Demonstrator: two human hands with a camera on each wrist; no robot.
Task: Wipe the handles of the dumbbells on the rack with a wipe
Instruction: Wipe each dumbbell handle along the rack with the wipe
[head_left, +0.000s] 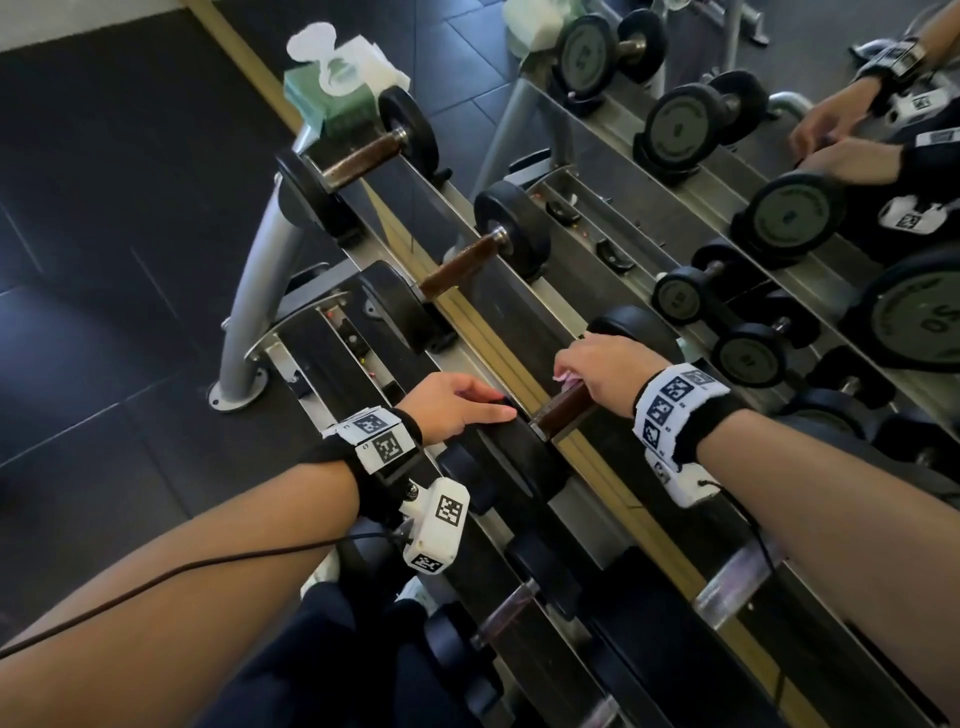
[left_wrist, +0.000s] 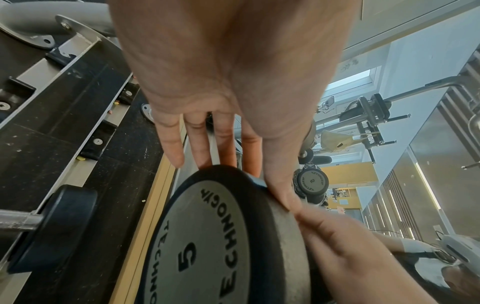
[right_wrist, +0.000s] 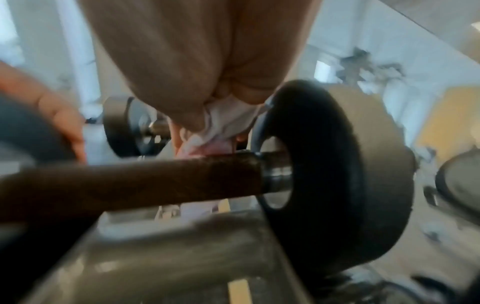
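Observation:
A dumbbell with a brown handle (head_left: 563, 408) lies on the top tier of the rack (head_left: 291, 358). My right hand (head_left: 569, 366) grips a crumpled white wipe (head_left: 565, 378) and holds it against the far end of that handle, beside the far weight head (head_left: 631, 325). Up close, the wipe (right_wrist: 223, 121) is bunched in my right hand (right_wrist: 221, 107) just above the handle (right_wrist: 155, 181). My left hand (head_left: 488, 402) rests with straight fingers on the near weight head (head_left: 519, 452). That head, marked 5 (left_wrist: 207, 236), lies under my left hand (left_wrist: 221, 160).
Two more brown-handled dumbbells (head_left: 363, 156) (head_left: 483, 254) sit farther along the top tier. A green wipes pack (head_left: 332, 98) stands at the rack's far end. A mirror (head_left: 779, 156) behind the rack reflects it. The lower tier holds another dumbbell (head_left: 509, 613). Dark floor (head_left: 104, 260) lies left.

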